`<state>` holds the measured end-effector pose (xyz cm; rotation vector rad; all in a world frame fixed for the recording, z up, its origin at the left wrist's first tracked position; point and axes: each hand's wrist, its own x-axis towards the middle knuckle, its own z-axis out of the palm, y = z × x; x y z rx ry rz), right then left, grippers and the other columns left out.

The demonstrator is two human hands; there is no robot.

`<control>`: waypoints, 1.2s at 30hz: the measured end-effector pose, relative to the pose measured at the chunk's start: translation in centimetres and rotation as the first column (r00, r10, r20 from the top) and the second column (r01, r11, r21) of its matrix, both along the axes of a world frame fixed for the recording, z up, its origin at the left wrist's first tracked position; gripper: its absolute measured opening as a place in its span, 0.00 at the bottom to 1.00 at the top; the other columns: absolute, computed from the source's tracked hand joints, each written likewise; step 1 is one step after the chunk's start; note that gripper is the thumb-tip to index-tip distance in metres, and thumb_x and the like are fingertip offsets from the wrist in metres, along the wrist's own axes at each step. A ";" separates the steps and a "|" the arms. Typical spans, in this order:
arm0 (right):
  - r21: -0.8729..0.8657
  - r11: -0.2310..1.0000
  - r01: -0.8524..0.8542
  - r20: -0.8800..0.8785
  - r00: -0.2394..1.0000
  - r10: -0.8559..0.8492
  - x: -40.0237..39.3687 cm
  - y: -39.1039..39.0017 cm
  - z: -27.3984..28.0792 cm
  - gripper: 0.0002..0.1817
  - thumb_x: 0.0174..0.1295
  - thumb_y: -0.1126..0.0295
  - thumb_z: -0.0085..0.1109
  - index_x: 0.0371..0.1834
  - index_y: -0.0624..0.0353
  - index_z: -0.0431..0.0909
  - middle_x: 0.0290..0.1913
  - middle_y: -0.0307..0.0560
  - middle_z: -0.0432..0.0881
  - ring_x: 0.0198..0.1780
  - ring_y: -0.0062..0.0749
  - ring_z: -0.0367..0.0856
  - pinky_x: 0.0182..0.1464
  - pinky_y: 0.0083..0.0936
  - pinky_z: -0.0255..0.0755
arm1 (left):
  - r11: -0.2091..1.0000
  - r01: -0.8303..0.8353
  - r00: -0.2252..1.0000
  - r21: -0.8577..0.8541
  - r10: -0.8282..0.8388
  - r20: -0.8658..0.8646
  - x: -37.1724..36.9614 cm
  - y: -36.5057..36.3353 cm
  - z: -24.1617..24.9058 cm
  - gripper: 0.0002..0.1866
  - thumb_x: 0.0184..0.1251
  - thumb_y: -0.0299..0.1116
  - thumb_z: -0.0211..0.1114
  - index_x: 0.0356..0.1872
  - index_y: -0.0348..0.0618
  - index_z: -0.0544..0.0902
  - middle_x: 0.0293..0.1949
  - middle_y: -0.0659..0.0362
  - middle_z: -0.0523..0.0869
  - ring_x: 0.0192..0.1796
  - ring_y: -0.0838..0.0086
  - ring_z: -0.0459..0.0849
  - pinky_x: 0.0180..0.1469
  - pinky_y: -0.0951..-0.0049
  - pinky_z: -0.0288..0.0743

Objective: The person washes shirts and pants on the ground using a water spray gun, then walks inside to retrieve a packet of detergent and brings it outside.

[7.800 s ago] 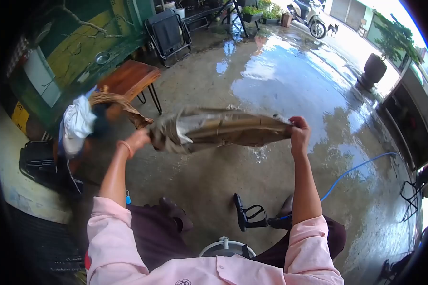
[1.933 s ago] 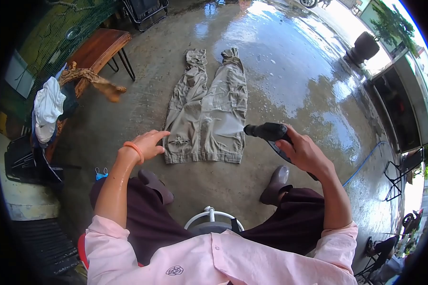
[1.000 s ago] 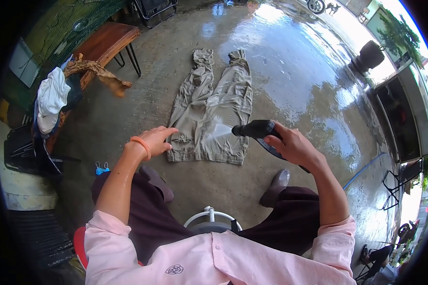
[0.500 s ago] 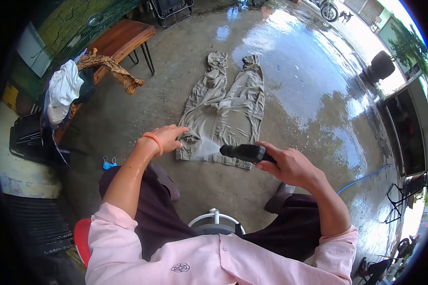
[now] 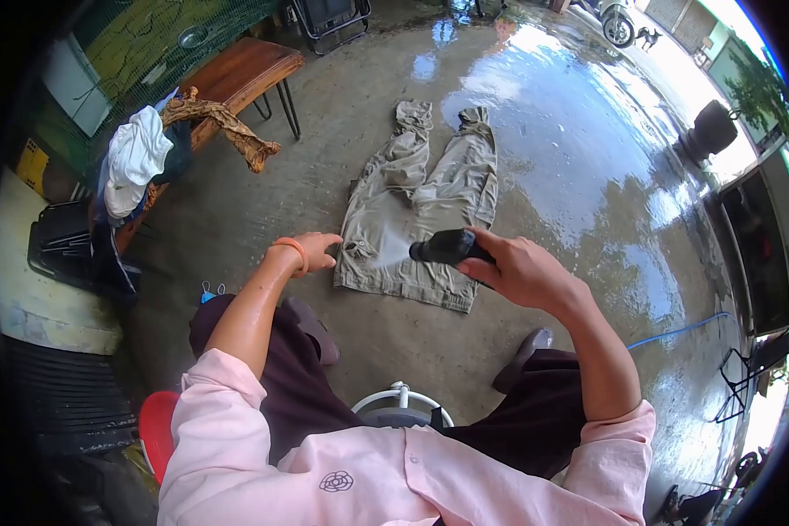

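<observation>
Wet khaki trousers [image 5: 438, 210] lie spread flat on the concrete floor, waistband toward me and legs pointing away. My right hand [image 5: 526, 272] is closed around a black spray nozzle [image 5: 447, 247] held above them. From its tip a fan of water [image 5: 387, 252] hits the left side of the trousers, near a rumpled pocket [image 5: 358, 252]. At the left edge of the trousers, my left hand [image 5: 316, 252] hovers with its fingers stretched out and nothing in it. An orange band [image 5: 294, 250] circles that wrist.
A wooden bench [image 5: 237, 74] with driftwood [image 5: 223, 130] and white cloth [image 5: 140, 153] stands at the left. A blue hose [image 5: 684, 329] runs over wet floor at the right. A blue mask [image 5: 209, 294] lies by my left knee. A dark pot [image 5: 708, 131] stands far right.
My left hand has drawn back slightly from the pocket area of the trousers. The nozzle has lifted a little, and its water now lands farther up the cloth. The whole view has shifted slightly.
</observation>
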<state>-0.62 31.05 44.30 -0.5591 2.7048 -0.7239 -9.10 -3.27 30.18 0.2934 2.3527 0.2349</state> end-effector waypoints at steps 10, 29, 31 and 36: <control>0.033 0.992 -0.118 0.094 0.989 0.114 0.6 -1.7 -0.3 0.27 0.64 0.48 0.51 0.58 0.56 0.68 0.27 0.60 0.79 0.33 0.58 0.79 0.34 0.46 0.70 | 0.999 0.000 1.000 0.039 0.000 -0.007 0.3 0.7 1.0 0.31 0.61 0.36 0.60 0.67 0.52 0.64 0.62 0.46 0.70 0.65 0.54 0.66 0.65 0.61 0.62; -0.003 0.999 0.041 0.018 0.999 -0.041 -1.3 -2.4 -1.7 0.28 0.64 0.50 0.53 0.62 0.52 0.63 0.22 0.59 0.78 0.29 0.58 0.79 0.31 0.46 0.69 | 0.627 -0.758 0.646 0.178 0.684 0.340 -3.7 0.2 -33.1 0.06 0.63 0.30 0.55 0.34 0.50 0.81 0.23 0.65 0.80 0.17 0.79 0.73 0.14 0.76 0.60; 0.032 0.999 0.007 0.052 0.999 -0.009 -2.0 -2.7 -1.5 0.28 0.63 0.50 0.53 0.62 0.52 0.63 0.23 0.58 0.78 0.29 0.58 0.79 0.31 0.46 0.69 | 0.054 -0.944 0.253 0.326 0.752 0.609 -2.3 1.0 -36.4 0.12 0.63 0.28 0.54 0.48 0.46 0.78 0.25 0.64 0.81 0.19 0.79 0.75 0.16 0.74 0.65; 0.022 1.000 -0.006 -0.001 1.000 0.006 -2.9 -3.1 -2.2 0.28 0.62 0.52 0.55 0.63 0.50 0.62 0.26 0.56 0.80 0.30 0.57 0.79 0.30 0.44 0.70 | -0.244 -0.923 0.040 0.299 0.710 0.703 -2.6 6.2 -35.4 0.29 0.65 0.26 0.53 0.68 0.50 0.61 0.41 0.60 0.79 0.28 0.75 0.79 0.24 0.73 0.72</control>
